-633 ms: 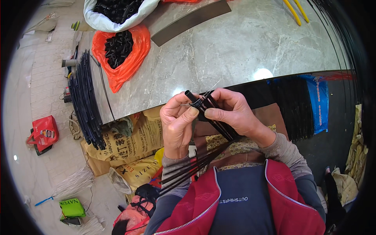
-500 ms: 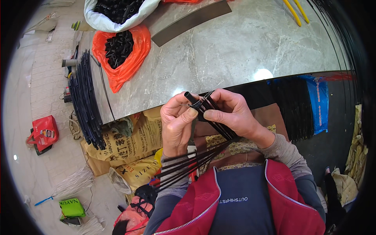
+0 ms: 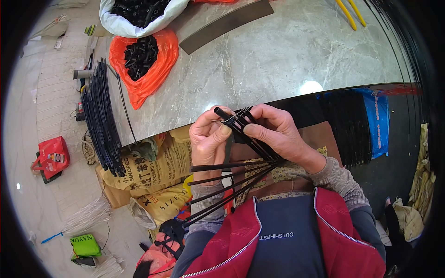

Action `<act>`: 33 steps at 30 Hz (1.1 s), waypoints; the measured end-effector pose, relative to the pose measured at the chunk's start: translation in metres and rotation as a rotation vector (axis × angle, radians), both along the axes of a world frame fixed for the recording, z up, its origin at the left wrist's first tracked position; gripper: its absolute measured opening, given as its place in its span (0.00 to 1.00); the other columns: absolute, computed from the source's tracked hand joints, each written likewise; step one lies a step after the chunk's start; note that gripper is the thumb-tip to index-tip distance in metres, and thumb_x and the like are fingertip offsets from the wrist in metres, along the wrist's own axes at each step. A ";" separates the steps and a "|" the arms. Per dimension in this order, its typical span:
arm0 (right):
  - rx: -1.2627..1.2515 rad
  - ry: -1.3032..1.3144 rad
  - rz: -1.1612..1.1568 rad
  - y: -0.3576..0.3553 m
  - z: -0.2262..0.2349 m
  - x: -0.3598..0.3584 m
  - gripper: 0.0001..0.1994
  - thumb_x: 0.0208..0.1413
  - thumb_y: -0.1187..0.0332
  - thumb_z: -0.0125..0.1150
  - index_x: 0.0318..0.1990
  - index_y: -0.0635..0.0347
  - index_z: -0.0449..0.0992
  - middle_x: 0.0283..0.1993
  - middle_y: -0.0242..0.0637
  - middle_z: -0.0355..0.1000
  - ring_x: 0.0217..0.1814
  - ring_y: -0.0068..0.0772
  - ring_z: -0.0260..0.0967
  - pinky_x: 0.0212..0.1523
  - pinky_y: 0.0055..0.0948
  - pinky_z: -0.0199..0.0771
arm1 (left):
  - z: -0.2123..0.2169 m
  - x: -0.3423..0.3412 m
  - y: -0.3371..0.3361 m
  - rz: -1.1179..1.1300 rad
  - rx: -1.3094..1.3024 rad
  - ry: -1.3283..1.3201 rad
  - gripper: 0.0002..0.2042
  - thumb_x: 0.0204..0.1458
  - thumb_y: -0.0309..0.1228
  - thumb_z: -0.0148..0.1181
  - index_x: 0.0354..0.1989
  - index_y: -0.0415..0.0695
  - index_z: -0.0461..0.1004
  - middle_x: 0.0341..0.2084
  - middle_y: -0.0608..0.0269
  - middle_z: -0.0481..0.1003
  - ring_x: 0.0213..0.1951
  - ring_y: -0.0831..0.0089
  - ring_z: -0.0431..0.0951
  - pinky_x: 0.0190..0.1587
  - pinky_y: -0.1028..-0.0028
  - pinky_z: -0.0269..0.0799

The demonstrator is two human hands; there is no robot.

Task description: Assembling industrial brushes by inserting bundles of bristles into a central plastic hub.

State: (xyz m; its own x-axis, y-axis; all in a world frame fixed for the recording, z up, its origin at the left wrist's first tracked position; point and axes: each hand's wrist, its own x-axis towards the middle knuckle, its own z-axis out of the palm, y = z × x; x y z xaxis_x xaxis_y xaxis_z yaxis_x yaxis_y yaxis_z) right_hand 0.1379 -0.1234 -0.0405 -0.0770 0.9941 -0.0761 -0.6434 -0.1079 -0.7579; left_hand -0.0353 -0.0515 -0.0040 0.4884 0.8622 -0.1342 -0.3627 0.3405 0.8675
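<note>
My left hand (image 3: 206, 143) pinches a black plastic tube piece (image 3: 221, 112), which looks like an umbrella runner, between thumb and fingers. A thin wire shows at its collar. My right hand (image 3: 280, 136) is closed on several thin black ribs (image 3: 259, 149), like umbrella ribs, with their metal ends against the collar. How each end sits there is too small to make out. The ribs run down toward my lap, and several black arms (image 3: 227, 178) fan out leftward from their lower part, crossing in front of my left wrist and sleeve.
On the grey table (image 3: 296, 55) are an orange bag (image 3: 162, 69) and a white bag (image 3: 174, 16) of black plastic pieces, a curved dark strip (image 3: 227, 27) and yellow-handled pliers (image 3: 346, 15). A bundle of black ribs (image 3: 102, 120) lies at the left edge. Sacks (image 3: 162, 162) stand below.
The tube piece has tilted slightly to the left in my left hand. The black arms at the lower part have spread wider apart, the top one now higher. Both hands keep their grip.
</note>
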 end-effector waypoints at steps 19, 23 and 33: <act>0.075 -0.131 -0.099 -0.003 0.007 -0.006 0.08 0.61 0.72 0.64 0.39 0.63 0.70 0.33 0.21 0.65 0.35 0.08 0.58 0.33 0.14 0.60 | -0.006 -0.005 0.009 -0.093 0.019 -0.073 0.15 0.46 0.17 0.68 0.45 0.36 0.78 0.40 0.55 0.77 0.45 0.63 0.78 0.52 0.68 0.73; 0.058 -0.146 -0.096 -0.005 0.005 -0.006 0.07 0.60 0.75 0.64 0.39 0.61 0.70 0.35 0.21 0.64 0.35 0.08 0.59 0.33 0.14 0.61 | -0.006 -0.002 0.010 -0.087 0.017 -0.060 0.14 0.46 0.18 0.69 0.43 0.36 0.79 0.38 0.55 0.77 0.44 0.64 0.78 0.51 0.68 0.73; 0.012 -0.125 -0.042 -0.003 0.009 -0.002 0.07 0.60 0.76 0.64 0.39 0.61 0.70 0.32 0.20 0.65 0.33 0.08 0.61 0.32 0.13 0.62 | -0.006 -0.001 0.013 -0.086 0.026 -0.066 0.12 0.45 0.17 0.69 0.39 0.35 0.79 0.37 0.54 0.77 0.41 0.65 0.78 0.48 0.70 0.73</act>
State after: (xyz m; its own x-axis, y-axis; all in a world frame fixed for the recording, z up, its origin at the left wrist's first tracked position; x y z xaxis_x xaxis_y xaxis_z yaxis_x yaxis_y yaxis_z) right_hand 0.1359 -0.1263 -0.0314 -0.0259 0.9971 -0.0710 -0.5476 -0.0736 -0.8335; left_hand -0.0360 -0.0388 -0.0102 0.5680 0.8194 -0.0775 -0.3900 0.3509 0.8514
